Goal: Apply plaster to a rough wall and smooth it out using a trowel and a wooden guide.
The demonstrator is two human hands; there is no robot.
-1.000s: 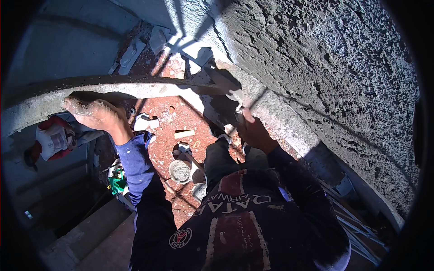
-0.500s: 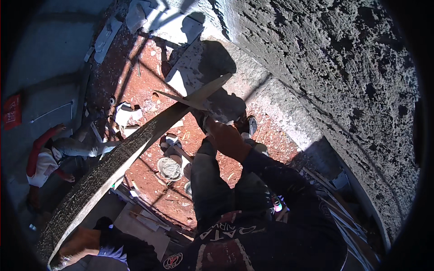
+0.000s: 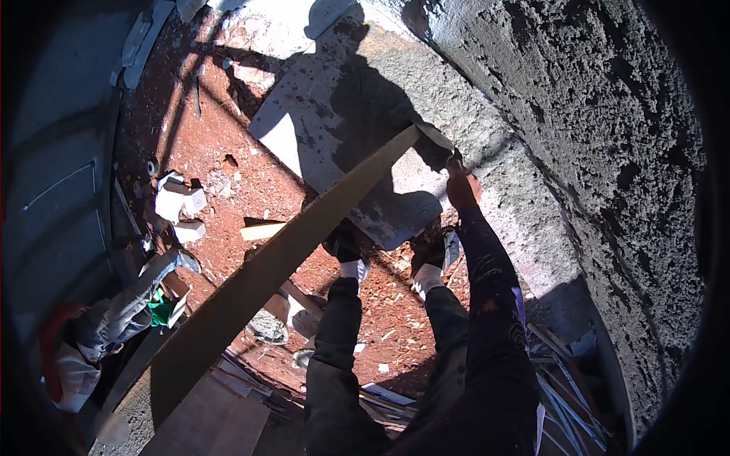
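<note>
A long straight wooden board (image 3: 285, 232) runs slantwise from the lower left to a point above my feet. Its lower end is crusted with grey mortar. Out ahead, my right hand (image 3: 462, 185) is closed round the handle of a trowel (image 3: 435, 137), most of which is in shadow. The trowel's blade lies against the board's far end; whether it presses there I cannot tell. My left hand does not show, and the board's lower end runs to the dark rim of the picture.
A rough mortared wall (image 3: 593, 175) rises on the right. A flat mortar-stained sheet (image 3: 319, 121) lies ahead on red soil (image 3: 228, 201). White block pieces (image 3: 176, 201) and a mortar bucket (image 3: 268, 327) are on the left. Another person (image 3: 84, 357) is at lower left; wood strips (image 3: 566, 387) lie lower right.
My right hand with the trowel has moved forward and right, away from my body. The board has turned to show its broad face. My left hand, earlier gripping its lower end, has left the view.
</note>
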